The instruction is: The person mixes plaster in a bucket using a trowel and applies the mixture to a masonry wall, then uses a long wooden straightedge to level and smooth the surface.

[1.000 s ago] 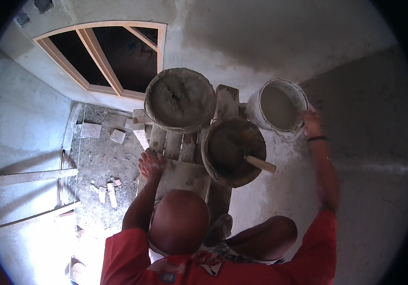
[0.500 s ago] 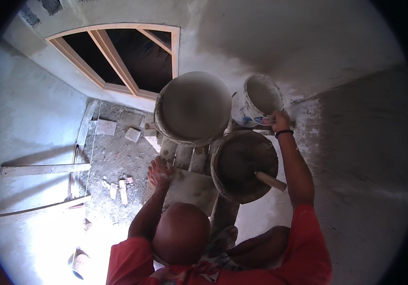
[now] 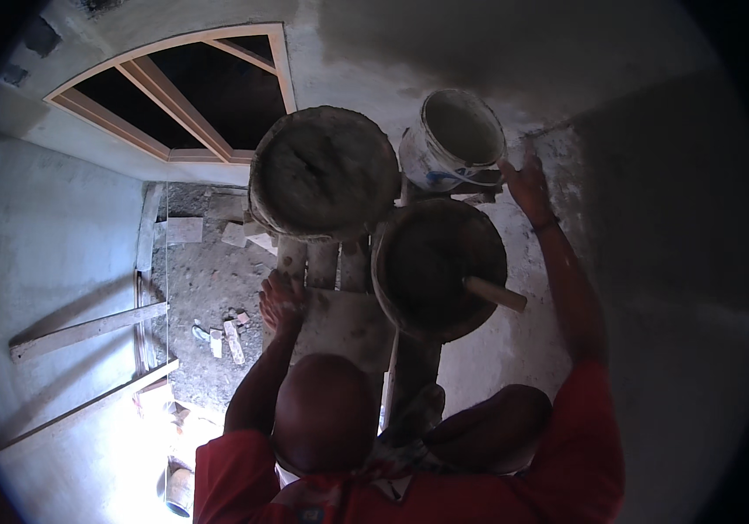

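Note:
My right hand is at the right side of a white, mortar-smeared bucket with pale liquid inside. Its fingers are apart, one pointing up and another at the rim; contact is unclear. My left hand rests with fingers spread on the left edge of a flat board. Beyond the board stands a wide tub of grey mortar with a hollow in its surface. A darker bucket sits nearer, right of the board, and a tool with a wooden handle leans out of it.
Wooden planks support the containers. A wooden window frame is set in the far wall. Rubble and block pieces lie on the ground at left. Timbers jut from the left wall. A plastered wall stands at right.
My right hand has let go of the white bucket's rim and opened. The tub's surface now looks darker and rougher. My left hand stays at the board as the view shifts.

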`<state>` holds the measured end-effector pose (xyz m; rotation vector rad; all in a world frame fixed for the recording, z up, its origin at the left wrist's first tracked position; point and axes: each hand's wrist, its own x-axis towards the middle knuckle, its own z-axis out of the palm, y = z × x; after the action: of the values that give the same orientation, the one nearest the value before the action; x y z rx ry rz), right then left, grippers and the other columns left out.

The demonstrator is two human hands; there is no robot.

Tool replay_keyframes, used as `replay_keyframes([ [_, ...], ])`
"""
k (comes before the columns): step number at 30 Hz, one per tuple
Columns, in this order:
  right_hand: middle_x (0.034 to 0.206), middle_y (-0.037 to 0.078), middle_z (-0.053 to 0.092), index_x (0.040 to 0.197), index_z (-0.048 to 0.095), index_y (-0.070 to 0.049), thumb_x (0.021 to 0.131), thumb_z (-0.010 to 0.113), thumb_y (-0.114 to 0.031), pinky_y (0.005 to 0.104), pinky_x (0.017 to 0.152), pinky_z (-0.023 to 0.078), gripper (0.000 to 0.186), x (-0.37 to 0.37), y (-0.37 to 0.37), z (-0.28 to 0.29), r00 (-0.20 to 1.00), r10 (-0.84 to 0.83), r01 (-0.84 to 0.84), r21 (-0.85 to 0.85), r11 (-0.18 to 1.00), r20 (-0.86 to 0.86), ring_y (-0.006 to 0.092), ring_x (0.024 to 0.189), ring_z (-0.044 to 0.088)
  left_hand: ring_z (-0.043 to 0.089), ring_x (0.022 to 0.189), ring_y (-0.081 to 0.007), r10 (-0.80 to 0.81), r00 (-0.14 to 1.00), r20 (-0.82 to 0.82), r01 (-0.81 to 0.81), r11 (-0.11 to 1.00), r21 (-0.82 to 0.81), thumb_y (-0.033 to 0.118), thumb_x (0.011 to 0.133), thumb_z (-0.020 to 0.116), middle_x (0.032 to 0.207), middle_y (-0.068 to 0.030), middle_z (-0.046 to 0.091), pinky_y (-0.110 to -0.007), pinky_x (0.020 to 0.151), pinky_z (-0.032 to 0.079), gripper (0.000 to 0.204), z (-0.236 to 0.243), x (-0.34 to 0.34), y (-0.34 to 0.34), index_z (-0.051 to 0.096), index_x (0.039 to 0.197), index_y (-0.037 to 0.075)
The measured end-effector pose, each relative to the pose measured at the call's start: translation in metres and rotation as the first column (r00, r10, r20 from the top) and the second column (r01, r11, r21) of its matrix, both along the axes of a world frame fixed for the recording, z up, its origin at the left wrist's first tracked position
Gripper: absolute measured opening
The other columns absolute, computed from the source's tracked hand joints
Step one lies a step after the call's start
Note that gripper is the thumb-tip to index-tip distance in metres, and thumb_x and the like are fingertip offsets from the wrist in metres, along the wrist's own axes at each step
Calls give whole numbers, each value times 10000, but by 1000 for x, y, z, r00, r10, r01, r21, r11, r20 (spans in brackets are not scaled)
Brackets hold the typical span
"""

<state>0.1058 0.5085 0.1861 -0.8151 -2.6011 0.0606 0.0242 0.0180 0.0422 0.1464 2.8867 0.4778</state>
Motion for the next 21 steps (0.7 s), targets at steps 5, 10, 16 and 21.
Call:
replay_keyframes([
  [5,782,160,642,885,641,-73,835,630,-402,484,683,494,333,78,-108,70,699,509,-353,-377,856,502,358,753,629,560,948,-378,21,1000,14,-21,1000,3,433,834,569,1045,-171,563,-484,820,444,454,2,1,-4,522,1110,75],
  [10,783,128,642,875,642,-93,836,560,-231,423,681,506,165,111,-153,40,507,567,-545,-268,794,649,298,773,644,564,948,-373,1,1000,27,-1,1000,-5,435,839,568,1036,-167,571,-483,818,448,437,8,2,3,529,1072,67],
  [16,715,44,584,879,596,-116,808,549,-124,345,679,487,85,117,-141,102,539,686,-669,-246,701,488,233,695,611,570,952,-371,9,999,-42,-8,1000,26,431,833,582,1049,-167,573,-480,811,455,434,-9,5,-11,532,1063,66],
  [21,742,121,608,822,614,-74,809,508,-178,402,667,507,149,127,-143,94,552,713,-626,-350,697,432,267,745,626,573,962,-371,16,1000,-9,-16,1000,11,421,827,595,1057,-164,576,-478,816,455,435,-6,2,-2,541,1065,61],
])
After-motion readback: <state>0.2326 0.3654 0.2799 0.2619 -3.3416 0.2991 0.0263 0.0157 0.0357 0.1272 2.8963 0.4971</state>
